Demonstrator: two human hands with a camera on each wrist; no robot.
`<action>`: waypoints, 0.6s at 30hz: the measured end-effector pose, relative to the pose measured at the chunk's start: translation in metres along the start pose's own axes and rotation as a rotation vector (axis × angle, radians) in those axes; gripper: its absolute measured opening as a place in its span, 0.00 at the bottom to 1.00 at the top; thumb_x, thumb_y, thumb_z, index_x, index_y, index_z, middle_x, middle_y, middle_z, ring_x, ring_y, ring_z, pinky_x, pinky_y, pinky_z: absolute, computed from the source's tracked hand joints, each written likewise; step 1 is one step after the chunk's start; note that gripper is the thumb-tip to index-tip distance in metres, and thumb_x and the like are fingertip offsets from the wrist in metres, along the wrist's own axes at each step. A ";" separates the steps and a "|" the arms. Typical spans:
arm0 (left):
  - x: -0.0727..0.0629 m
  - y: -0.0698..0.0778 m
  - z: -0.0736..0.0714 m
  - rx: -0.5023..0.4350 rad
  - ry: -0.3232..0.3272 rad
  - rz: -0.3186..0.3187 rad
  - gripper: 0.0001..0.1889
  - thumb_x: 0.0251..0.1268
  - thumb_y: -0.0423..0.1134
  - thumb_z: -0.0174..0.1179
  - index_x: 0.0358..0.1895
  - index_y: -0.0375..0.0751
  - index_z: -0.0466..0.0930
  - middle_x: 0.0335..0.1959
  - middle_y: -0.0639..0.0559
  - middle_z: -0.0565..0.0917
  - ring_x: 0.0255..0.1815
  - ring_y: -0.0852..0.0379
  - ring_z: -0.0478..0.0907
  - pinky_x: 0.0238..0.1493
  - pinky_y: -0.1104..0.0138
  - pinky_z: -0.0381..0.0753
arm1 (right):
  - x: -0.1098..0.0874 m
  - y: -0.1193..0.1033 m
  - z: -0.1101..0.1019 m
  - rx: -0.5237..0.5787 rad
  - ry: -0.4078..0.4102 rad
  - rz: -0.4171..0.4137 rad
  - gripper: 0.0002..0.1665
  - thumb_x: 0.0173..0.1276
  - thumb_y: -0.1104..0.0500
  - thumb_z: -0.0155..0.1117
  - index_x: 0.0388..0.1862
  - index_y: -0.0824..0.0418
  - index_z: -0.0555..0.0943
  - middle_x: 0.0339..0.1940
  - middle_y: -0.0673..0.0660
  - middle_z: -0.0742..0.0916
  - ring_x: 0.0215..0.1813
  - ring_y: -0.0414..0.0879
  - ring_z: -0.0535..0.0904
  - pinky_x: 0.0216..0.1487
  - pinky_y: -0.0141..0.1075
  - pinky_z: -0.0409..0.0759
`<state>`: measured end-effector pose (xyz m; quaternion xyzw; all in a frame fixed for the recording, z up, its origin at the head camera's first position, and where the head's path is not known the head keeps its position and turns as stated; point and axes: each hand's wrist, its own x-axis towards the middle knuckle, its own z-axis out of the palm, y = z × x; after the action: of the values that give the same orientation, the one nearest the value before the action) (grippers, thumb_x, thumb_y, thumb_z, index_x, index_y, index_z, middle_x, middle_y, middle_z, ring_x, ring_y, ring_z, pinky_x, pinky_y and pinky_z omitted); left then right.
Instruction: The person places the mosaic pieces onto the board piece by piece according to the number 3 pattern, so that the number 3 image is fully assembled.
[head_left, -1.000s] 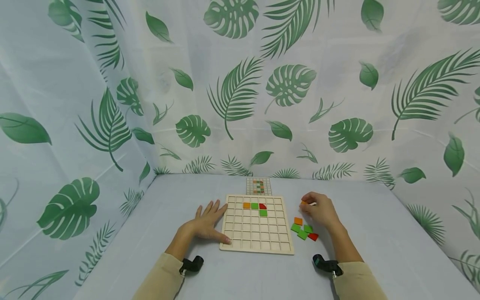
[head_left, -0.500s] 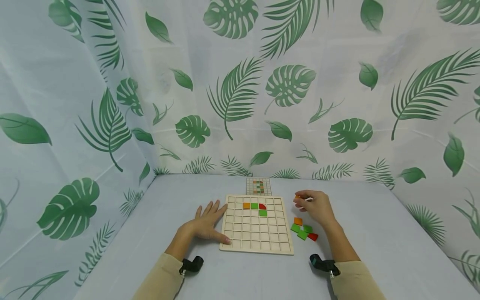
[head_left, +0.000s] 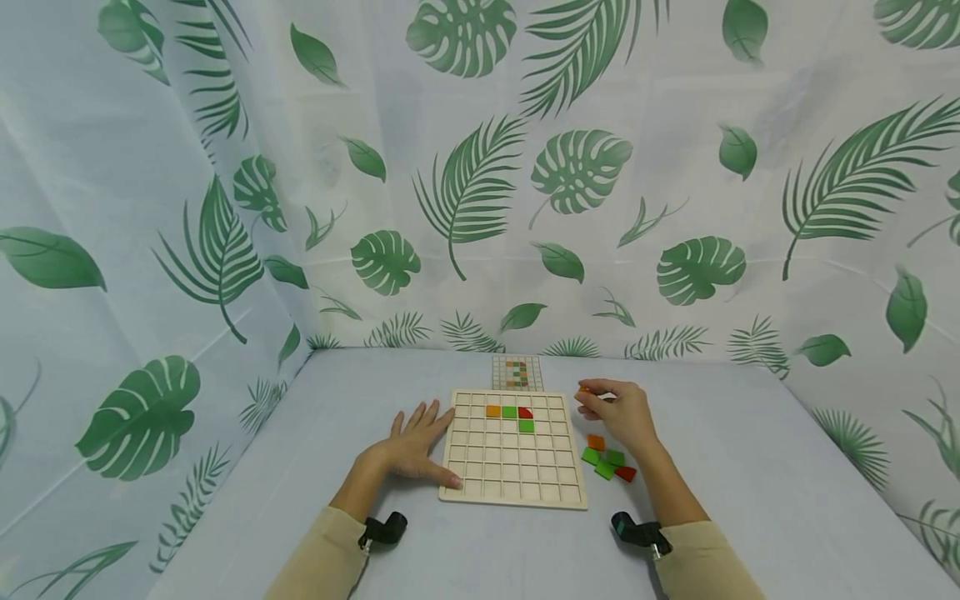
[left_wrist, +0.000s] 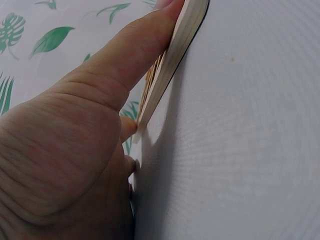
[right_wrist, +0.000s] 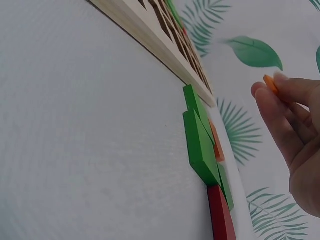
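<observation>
A square wooden grid board (head_left: 517, 471) lies on the table. In its upper rows sit an orange tile (head_left: 493, 412), a green tile (head_left: 510, 412), a red tile (head_left: 524, 413) with one rounded corner, and another green tile (head_left: 527, 427) below the red one. My left hand (head_left: 412, 446) rests at the board's left side, fingers spread and thumb on its lower left corner; the left wrist view has the thumb (left_wrist: 125, 60) over the wooden edge. My right hand (head_left: 624, 411) pinches an orange tile (right_wrist: 271, 84) between thumb and fingertips, raised beside the board's upper right corner.
Right of the board lie several loose tiles: an orange one (head_left: 596, 442), green ones (head_left: 605, 470) and a red one (head_left: 626, 474). Behind the board is a small pattern card (head_left: 517, 373) with a coloured grid. A leaf-print curtain (head_left: 480, 183) encloses the table.
My right hand has moved left with the orange tile, toward the board's upper right corner. The left hand and the board have stayed in place.
</observation>
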<state>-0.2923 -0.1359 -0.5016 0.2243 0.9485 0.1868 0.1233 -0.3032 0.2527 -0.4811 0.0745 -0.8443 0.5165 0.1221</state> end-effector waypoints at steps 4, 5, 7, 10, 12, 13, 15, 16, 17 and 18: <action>0.000 0.000 0.000 -0.002 -0.005 0.002 0.69 0.45 0.77 0.71 0.87 0.51 0.45 0.88 0.39 0.40 0.88 0.37 0.33 0.81 0.32 0.31 | 0.000 -0.002 0.002 0.009 -0.007 0.012 0.20 0.74 0.63 0.68 0.62 0.69 0.83 0.48 0.68 0.88 0.40 0.51 0.92 0.38 0.34 0.90; 0.000 -0.001 0.000 -0.003 -0.007 0.002 0.69 0.45 0.77 0.71 0.87 0.51 0.45 0.88 0.39 0.40 0.88 0.37 0.33 0.81 0.32 0.31 | 0.000 -0.003 0.003 0.014 -0.013 0.015 0.20 0.75 0.64 0.67 0.63 0.69 0.83 0.49 0.68 0.87 0.40 0.51 0.92 0.39 0.34 0.90; 0.000 -0.001 0.000 -0.008 -0.008 0.003 0.69 0.44 0.77 0.71 0.87 0.51 0.45 0.88 0.39 0.40 0.88 0.37 0.33 0.81 0.32 0.31 | 0.000 -0.005 0.004 0.021 -0.029 0.008 0.20 0.75 0.65 0.66 0.63 0.70 0.82 0.49 0.69 0.87 0.41 0.52 0.92 0.39 0.34 0.90; 0.000 -0.001 0.000 -0.009 -0.011 0.004 0.69 0.44 0.77 0.71 0.87 0.51 0.45 0.88 0.39 0.40 0.88 0.37 0.33 0.81 0.32 0.31 | 0.001 -0.009 0.007 0.046 -0.054 -0.002 0.19 0.75 0.65 0.66 0.63 0.69 0.83 0.49 0.69 0.87 0.43 0.56 0.92 0.41 0.37 0.90; 0.000 -0.001 0.000 -0.013 -0.007 0.005 0.69 0.44 0.77 0.71 0.87 0.50 0.45 0.87 0.38 0.40 0.88 0.36 0.33 0.81 0.32 0.31 | 0.001 -0.011 0.010 0.056 -0.068 -0.009 0.19 0.75 0.65 0.66 0.62 0.68 0.83 0.50 0.69 0.87 0.44 0.59 0.92 0.42 0.39 0.90; 0.000 -0.001 0.000 -0.013 -0.007 0.004 0.69 0.44 0.77 0.71 0.87 0.51 0.45 0.88 0.39 0.40 0.88 0.36 0.33 0.81 0.32 0.31 | 0.001 -0.012 0.012 0.058 -0.074 -0.010 0.19 0.76 0.65 0.66 0.62 0.67 0.83 0.50 0.69 0.87 0.44 0.60 0.92 0.43 0.40 0.90; 0.000 -0.001 0.000 -0.017 -0.006 0.003 0.69 0.44 0.77 0.71 0.87 0.51 0.45 0.88 0.39 0.40 0.88 0.36 0.33 0.81 0.32 0.31 | 0.001 -0.013 0.015 0.061 -0.082 -0.005 0.18 0.75 0.65 0.66 0.62 0.67 0.84 0.51 0.69 0.87 0.45 0.62 0.91 0.43 0.42 0.90; 0.000 -0.001 0.000 -0.018 -0.007 0.001 0.69 0.44 0.78 0.71 0.87 0.51 0.45 0.88 0.39 0.40 0.88 0.37 0.33 0.81 0.32 0.30 | 0.001 -0.014 0.016 0.059 -0.087 -0.003 0.19 0.75 0.65 0.66 0.62 0.67 0.84 0.52 0.69 0.87 0.45 0.62 0.91 0.44 0.43 0.90; 0.000 -0.001 0.000 -0.020 -0.006 0.000 0.69 0.44 0.77 0.71 0.87 0.51 0.45 0.88 0.39 0.40 0.88 0.37 0.33 0.81 0.32 0.30 | 0.001 -0.014 0.018 0.059 -0.091 0.000 0.19 0.75 0.65 0.66 0.62 0.67 0.84 0.52 0.69 0.87 0.46 0.62 0.91 0.44 0.42 0.90; 0.000 -0.001 0.000 -0.020 -0.007 -0.003 0.69 0.44 0.77 0.71 0.87 0.51 0.45 0.88 0.39 0.39 0.88 0.37 0.32 0.81 0.33 0.30 | 0.000 -0.015 0.019 0.063 -0.092 -0.001 0.19 0.75 0.65 0.66 0.62 0.67 0.84 0.53 0.69 0.87 0.46 0.63 0.91 0.44 0.42 0.90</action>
<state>-0.2923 -0.1367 -0.5017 0.2225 0.9464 0.1954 0.1293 -0.3019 0.2289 -0.4766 0.1022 -0.8323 0.5388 0.0808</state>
